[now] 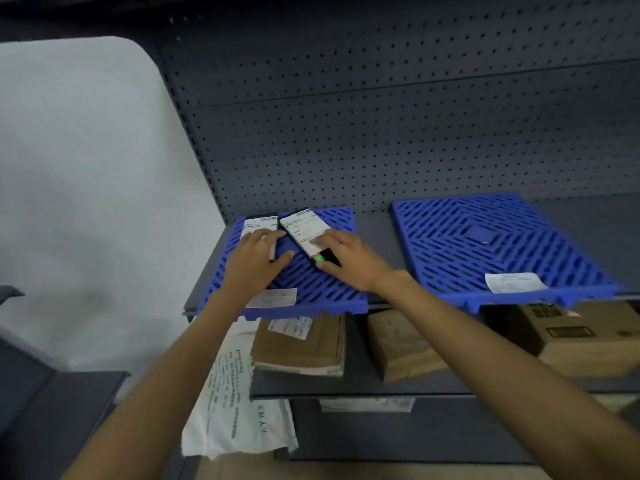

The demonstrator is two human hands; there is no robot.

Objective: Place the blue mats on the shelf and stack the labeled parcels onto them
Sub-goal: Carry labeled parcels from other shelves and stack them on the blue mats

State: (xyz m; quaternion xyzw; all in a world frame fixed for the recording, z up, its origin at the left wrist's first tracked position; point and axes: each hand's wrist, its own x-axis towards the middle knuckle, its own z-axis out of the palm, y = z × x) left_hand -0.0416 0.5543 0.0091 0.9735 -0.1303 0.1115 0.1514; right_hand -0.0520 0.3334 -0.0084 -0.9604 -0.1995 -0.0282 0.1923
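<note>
Two blue slotted mats lie on the grey shelf point(381, 251): the left mat point(311, 289) and the right mat point(498, 244), each with a white sticker near its front edge. On the left mat rest two slim dark parcels with white labels. My left hand point(254, 261) lies flat on the left parcel point(258, 225), fingers over its near end. My right hand point(349, 259) presses on the right parcel point(303, 230), which lies at an angle, its near end black with a green patch. The two parcels almost touch at their far ends.
A dark pegboard wall point(381, 133) backs the shelf. On the lower shelf point(363, 386) sit brown paper parcels point(301, 344), point(401, 348) and a cardboard box point(571, 337). A white printed plastic bag point(232, 393) hangs at the lower left. A pale wall lies to the left.
</note>
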